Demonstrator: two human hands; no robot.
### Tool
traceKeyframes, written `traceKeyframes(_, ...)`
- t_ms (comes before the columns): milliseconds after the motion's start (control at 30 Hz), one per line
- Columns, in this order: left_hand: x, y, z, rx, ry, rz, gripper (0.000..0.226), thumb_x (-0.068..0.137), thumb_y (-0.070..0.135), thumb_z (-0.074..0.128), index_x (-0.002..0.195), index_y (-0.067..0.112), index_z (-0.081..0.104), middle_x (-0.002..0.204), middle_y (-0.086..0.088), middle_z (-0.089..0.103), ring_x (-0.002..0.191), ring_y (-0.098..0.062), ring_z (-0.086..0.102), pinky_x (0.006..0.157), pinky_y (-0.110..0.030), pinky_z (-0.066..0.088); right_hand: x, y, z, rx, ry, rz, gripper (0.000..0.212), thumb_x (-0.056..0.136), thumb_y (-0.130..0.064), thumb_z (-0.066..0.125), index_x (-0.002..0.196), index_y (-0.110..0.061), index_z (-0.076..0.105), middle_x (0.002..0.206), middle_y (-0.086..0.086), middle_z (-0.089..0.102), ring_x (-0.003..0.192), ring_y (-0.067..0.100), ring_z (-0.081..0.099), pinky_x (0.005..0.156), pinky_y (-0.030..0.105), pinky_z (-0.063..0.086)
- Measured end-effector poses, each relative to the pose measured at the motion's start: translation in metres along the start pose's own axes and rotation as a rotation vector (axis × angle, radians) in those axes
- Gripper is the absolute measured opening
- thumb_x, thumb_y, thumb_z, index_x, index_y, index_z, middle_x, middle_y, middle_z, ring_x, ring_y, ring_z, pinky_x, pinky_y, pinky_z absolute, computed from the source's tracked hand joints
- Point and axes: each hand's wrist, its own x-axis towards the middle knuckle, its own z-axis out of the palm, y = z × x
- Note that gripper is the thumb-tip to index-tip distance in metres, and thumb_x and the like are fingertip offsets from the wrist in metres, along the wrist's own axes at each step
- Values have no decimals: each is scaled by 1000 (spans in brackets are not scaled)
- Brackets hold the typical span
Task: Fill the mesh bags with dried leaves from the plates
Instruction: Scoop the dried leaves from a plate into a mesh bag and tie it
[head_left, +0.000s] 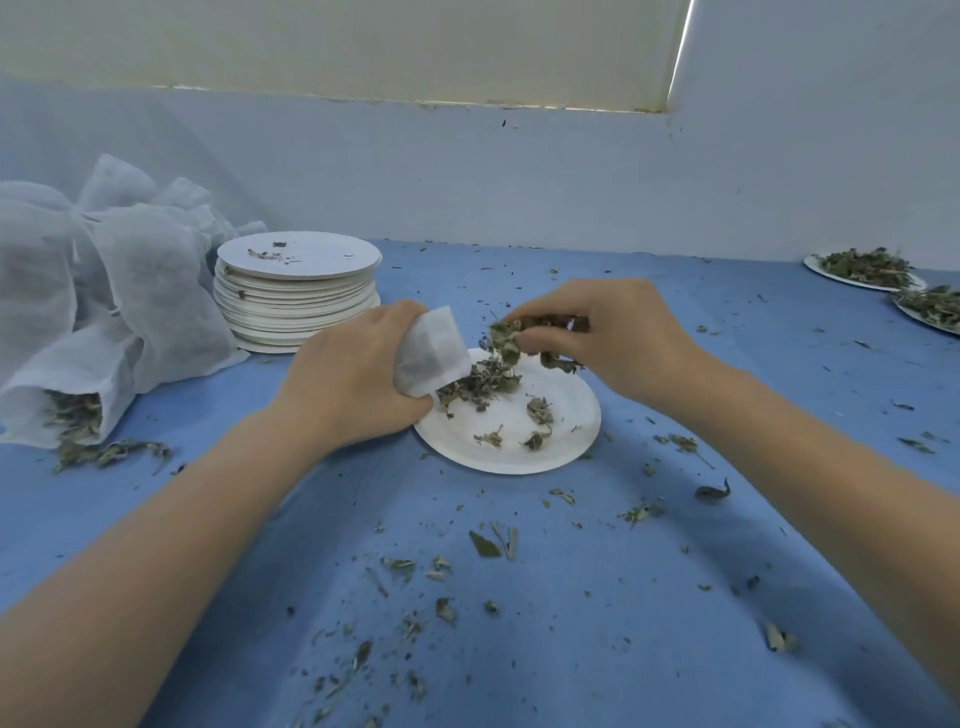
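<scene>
A white paper plate (566, 441) lies in the middle of the blue cloth with a few dried leaves (480, 384) left on it. My left hand (353, 374) grips a small white mesh bag (434, 353) at the plate's left rim, its mouth tilted toward the leaves. My right hand (613, 332) hovers just above the plate's far side, pinching a clump of dried leaves (511, 338) close to the bag's mouth.
A stack of used paper plates (298, 291) stands at the back left. Filled mesh bags (93, 291) pile up at the far left, one spilling leaves. Two leaf-laden plates (865, 270) sit at the far right. Leaf crumbs litter the blue cloth (571, 597).
</scene>
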Motion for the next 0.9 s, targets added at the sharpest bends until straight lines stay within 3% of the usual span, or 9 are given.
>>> traceKeyframes(167,-1,8,-2,-69,22,42,63,63,34,67,121,24,47,104,6,58,92,-23,55,69,-30,38,5,-17,3,9,36,-114,15,85,-25,68,99,-27,74,87,-7,69,78,5,57,82,31,45)
traceKeyframes(267,-3,14,-5,-205,72,51,61,63,30,69,120,22,51,96,7,58,85,-20,55,69,-31,42,6,-25,13,-45,-1,-189,16,87,-20,66,100,-22,74,87,3,69,80,17,59,79,35,45)
traceKeyframes(367,-5,21,-5,-255,86,91,57,64,28,73,118,18,55,97,5,62,87,-20,57,71,-35,47,10,-30,23,-126,-39,-237,13,87,-9,61,93,-5,73,82,11,66,76,27,57,74,39,44)
traceKeyframes(500,-5,23,-4,-239,77,89,57,67,32,73,119,19,54,100,3,64,89,-22,58,73,-39,48,13,-33,27,-22,-28,-160,13,83,-3,62,89,-5,73,73,11,67,64,19,50,66,25,42)
traceKeyframes(600,-4,22,-4,-234,52,46,64,67,42,69,124,23,49,107,4,62,95,-21,57,78,-40,48,12,-34,23,204,-89,-66,19,85,-6,62,100,-14,72,88,-3,72,81,3,63,77,17,48)
traceKeyframes(667,-2,19,-3,-200,40,18,64,68,46,67,125,26,47,108,6,61,96,-19,57,77,-37,47,13,-33,16,287,-243,-22,23,91,-11,58,109,-19,69,102,-8,72,97,4,64,92,24,49)
traceKeyframes(767,-2,16,-2,-143,28,7,60,68,47,66,122,28,47,105,9,60,93,-18,56,71,-31,43,15,-30,3,326,-473,2,30,92,-8,52,112,-24,68,110,1,70,109,21,61,100,40,45)
traceKeyframes(833,-2,16,-1,-106,42,12,60,69,48,66,122,27,48,103,9,61,92,-19,57,71,-31,43,17,-29,0,341,-438,-1,32,89,-4,56,108,-25,70,104,-6,72,104,11,64,97,30,47)
traceKeyframes(900,-2,17,-1,-93,66,15,60,69,49,67,122,27,49,103,9,61,91,-20,58,73,-33,46,19,-29,2,412,-302,16,24,84,-6,66,100,-22,74,93,-11,74,92,1,67,89,17,49)
